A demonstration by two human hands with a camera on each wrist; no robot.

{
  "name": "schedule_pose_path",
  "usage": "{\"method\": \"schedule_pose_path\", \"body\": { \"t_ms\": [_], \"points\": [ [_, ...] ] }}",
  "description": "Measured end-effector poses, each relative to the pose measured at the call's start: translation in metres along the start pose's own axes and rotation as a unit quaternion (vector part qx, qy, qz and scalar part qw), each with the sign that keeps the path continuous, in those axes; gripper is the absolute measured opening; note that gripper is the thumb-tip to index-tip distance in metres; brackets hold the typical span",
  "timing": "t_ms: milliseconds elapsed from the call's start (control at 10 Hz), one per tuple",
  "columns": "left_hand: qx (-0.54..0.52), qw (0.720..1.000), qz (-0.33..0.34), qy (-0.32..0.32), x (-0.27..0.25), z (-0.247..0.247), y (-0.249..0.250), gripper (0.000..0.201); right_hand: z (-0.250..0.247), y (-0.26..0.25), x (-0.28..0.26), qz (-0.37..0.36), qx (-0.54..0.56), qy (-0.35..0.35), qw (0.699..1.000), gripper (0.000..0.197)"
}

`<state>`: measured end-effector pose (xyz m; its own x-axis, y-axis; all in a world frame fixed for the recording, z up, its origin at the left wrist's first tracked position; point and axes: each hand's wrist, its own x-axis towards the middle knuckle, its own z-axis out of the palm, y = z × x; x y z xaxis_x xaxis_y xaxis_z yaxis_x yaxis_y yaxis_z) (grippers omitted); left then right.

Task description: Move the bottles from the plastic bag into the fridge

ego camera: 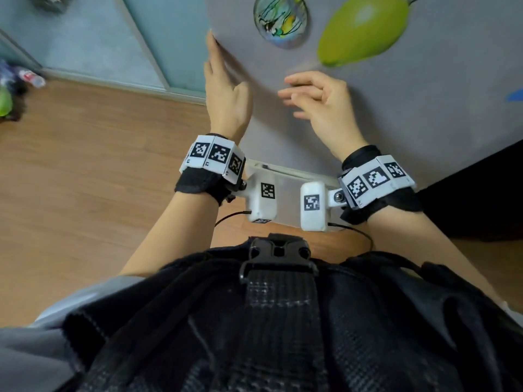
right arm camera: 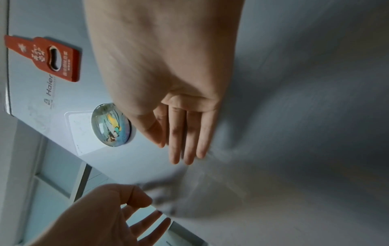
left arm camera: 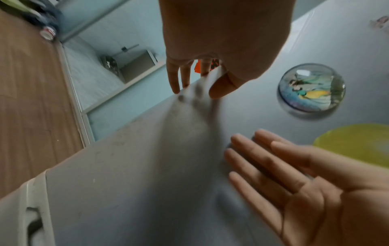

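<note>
Fridge door (ego camera: 368,114): judged stiff, smooth, heavy; best taken at its left edge.
Left hand (ego camera: 226,100): fingers straight, at that edge.
Right hand (ego camera: 319,100): relaxed, nothing held.

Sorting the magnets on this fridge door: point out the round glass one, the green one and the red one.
round glass magnet (ego camera: 280,20): head view, middle of dome.
green magnet (ego camera: 363,29): head view, centre of body.
red magnet (right arm camera: 45,57): right wrist view, beside its hole.
</note>
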<state>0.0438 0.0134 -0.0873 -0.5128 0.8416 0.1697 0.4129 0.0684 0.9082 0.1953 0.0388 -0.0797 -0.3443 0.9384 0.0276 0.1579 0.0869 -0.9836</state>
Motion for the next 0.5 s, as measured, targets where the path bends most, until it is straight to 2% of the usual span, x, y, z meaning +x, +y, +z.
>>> {"method": "schedule_pose_path", "body": {
  "t_ms": [200, 400, 500],
  "points": [
    [-0.026, 0.997, 0.066, -0.018, 0.003, 0.004, -0.011, 0.090, 0.008, 0.003, -0.010, 0.010, -0.004, 0.037, 0.999, 0.026],
    [-0.027, 0.999, 0.033, -0.008, -0.025, 0.006, 0.015, 0.089, -0.005, 0.003, -0.040, 0.016, 0.001, 0.069, 0.997, 0.028],
    [-0.039, 0.999, 0.018, -0.020, -0.049, 0.009, 0.028, 0.080, -0.017, 0.002, -0.062, -0.003, 0.002, 0.081, 0.997, 0.026]
  ]
}}
